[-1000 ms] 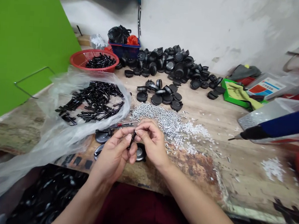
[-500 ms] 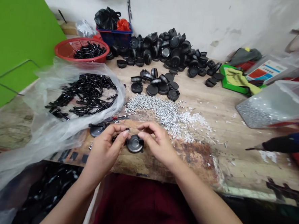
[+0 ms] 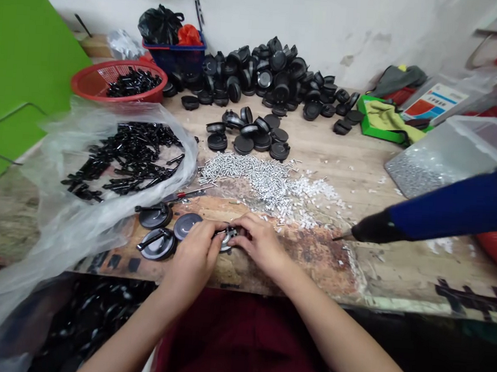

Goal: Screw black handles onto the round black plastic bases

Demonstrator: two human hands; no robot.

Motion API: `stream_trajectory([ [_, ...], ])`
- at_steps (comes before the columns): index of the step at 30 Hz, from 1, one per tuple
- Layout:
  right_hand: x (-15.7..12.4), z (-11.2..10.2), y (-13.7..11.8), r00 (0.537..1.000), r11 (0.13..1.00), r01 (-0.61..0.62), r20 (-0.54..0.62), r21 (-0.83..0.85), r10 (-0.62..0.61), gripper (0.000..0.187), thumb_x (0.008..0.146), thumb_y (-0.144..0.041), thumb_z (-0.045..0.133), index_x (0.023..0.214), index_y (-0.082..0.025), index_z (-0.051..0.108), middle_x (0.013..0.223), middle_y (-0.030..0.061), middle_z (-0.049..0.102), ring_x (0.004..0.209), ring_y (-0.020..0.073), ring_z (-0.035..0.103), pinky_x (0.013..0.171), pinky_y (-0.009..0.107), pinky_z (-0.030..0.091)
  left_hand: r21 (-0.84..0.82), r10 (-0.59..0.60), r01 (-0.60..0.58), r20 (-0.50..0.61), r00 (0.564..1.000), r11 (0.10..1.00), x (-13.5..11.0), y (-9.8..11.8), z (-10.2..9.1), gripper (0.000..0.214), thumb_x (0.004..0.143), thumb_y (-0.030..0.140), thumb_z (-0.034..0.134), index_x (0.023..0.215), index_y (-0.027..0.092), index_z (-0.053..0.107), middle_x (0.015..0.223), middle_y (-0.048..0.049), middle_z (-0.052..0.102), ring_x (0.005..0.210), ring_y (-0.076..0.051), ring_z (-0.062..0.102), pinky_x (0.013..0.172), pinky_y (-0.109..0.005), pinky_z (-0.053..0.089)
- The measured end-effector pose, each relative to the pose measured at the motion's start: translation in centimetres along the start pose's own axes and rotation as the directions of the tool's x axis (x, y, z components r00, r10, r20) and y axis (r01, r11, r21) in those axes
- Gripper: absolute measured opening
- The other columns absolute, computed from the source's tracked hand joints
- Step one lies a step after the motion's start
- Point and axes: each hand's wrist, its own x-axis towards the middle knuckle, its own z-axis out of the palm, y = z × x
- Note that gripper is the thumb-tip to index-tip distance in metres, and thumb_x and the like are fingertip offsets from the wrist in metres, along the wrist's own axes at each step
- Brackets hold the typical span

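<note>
Round black-and-silver disc fitting (image 3: 227, 236), low at centre of frame above the front edge of the stained wooden workbench (image 3: 316, 173), clasped by its edge between left hand (image 3: 191, 252) and right hand (image 3: 261, 246) in a firm, level two-handed hold.

A scarred wooden workbench (image 3: 341, 183), stained rust-brown near its front edge, carries a loose spill of small silver metal screws (image 3: 249, 175) at its middle. White plastic bits (image 3: 310, 198) lie just right of the spill. Behind it sit round black plastic caps (image 3: 245, 143), with a larger heap of black caps (image 3: 259, 77) farther back. Left of the spill, a clear plastic bag (image 3: 183, 159) lies under glossy black parts (image 3: 123, 161), a red plastic basket (image 3: 119, 85) beyond. Right of it rests a clear plastic box (image 3: 448, 156). Round black-and-silver discs (image 3: 157, 244) lie flat in front.
</note>
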Motion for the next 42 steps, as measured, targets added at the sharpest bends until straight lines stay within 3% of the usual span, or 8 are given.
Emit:
stream_trajectory([
  [7,-0.2,0.1,1.1,0.998,0.991,-0.035,-0.048,0.132,0.042,0.024,0.07,-0.008,0.073,0.091,-0.018,0.069,0.082,0.0012,0.067,0.07,0.0121,0.062,0.07,0.025,0.051,0.138,0.121,-0.111,-0.066,0.99,0.984,-0.3,0.1,1.3,0.016,0.091,0.02,0.046,0.101,0.019,0.059,0.093,-0.0079,0.064,0.09,-0.024,0.056,0.082,-0.037,0.043],
  [16,-0.5,0.4,1.5,0.994,0.979,-0.035,-0.095,0.2,0.055,0.022,0.071,-0.008,0.072,0.091,-0.018,0.072,0.081,0.002,0.069,0.07,0.0131,0.063,0.071,0.027,0.051,0.323,0.255,-0.261,0.062,0.965,0.91,0.0,0.0,1.0,0.019,0.093,0.017,0.041,0.097,0.016,0.06,0.084,-0.0081,0.06,0.081,-0.022,0.051,0.074,-0.036,0.042],
  [20,-0.5,0.3,1.4,0.994,0.976,-0.023,-0.096,0.218,0.045,0.021,0.072,-0.01,0.072,0.091,-0.019,0.072,0.082,0.0026,0.07,0.072,0.0137,0.063,0.072,0.027,0.05,0.302,0.32,-0.329,0.08,0.944,0.895,0.1,-0.6,1.0,0.018,0.093,0.016,0.041,0.096,0.017,0.059,0.082,-0.0069,0.059,0.079,-0.021,0.05,0.073,-0.035,0.043],
  [27,-0.4,0.4,1.4,0.993,0.966,-0.027,-0.106,0.257,0.056,0.02,0.07,-0.011,0.074,0.089,-0.019,0.072,0.077,0.0013,0.069,0.067,0.0127,0.062,0.067,0.025,0.051,0.258,0.305,-0.322,0.105,0.947,0.911,0.0,-1.6,0.6,0.022,0.094,0.019,0.043,0.113,0.02,0.054,0.096,-0.0079,0.06,0.089,-0.022,0.053,0.079,-0.036,0.044],
  [32,-0.3,0.5,1.6,0.992,0.962,-0.029,-0.111,0.27,0.061,0.02,0.071,-0.008,0.071,0.087,-0.02,0.073,0.078,0.0006,0.07,0.07,0.0128,0.064,0.068,0.026,0.051,0.335,0.263,-0.31,0.18,0.948,0.89,0.3,-1.0,0.5,0.017,0.092,0.014,0.042,0.091,0.017,0.059,0.08,-0.006,0.055,0.077,-0.021,0.047,0.071,-0.034,0.041],
  [37,0.0,0.6,1.6,0.992,0.965,-0.035,-0.105,0.258,0.064,0.021,0.07,-0.005,0.071,0.084,-0.019,0.072,0.078,0.0009,0.069,0.07,0.0132,0.064,0.069,0.026,0.051,0.385,0.286,-0.353,0.222,0.932,0.853,0.5,-0.8,0.6,0.02,0.091,0.012,0.041,0.09,0.015,0.061,0.078,-0.0069,0.056,0.073,-0.022,0.046,0.068,-0.035,0.041],
  [39,-0.2,0.3,1.2,0.993,0.968,-0.035,-0.101,0.247,0.061,0.021,0.07,-0.006,0.072,0.086,-0.019,0.072,0.077,0.0007,0.068,0.068,0.0128,0.062,0.067,0.026,0.051,0.352,0.268,-0.326,0.204,0.942,0.877,0.4,-1.0,0.5,0.02,0.091,0.014,0.042,0.091,0.016,0.062,0.079,-0.0072,0.059,0.075,-0.022,0.049,0.07,-0.035,0.042],
  [42,-1.1,-0.9,-0.4,0.985,0.978,-0.001,-0.167,0.209,0.036,0.021,0.076,-0.015,0.07,0.096,-0.021,0.069,0.088,0.0029,0.065,0.074,0.0135,0.062,0.073,0.028,0.052,0.144,0.176,-0.181,0.043,0.983,0.973,0.4,-0.7,0.0,0.016,0.09,0.018,0.049,0.093,0.017,0.065,0.085,-0.007,0.064,0.082,-0.021,0.057,0.076,-0.033,0.046],
])
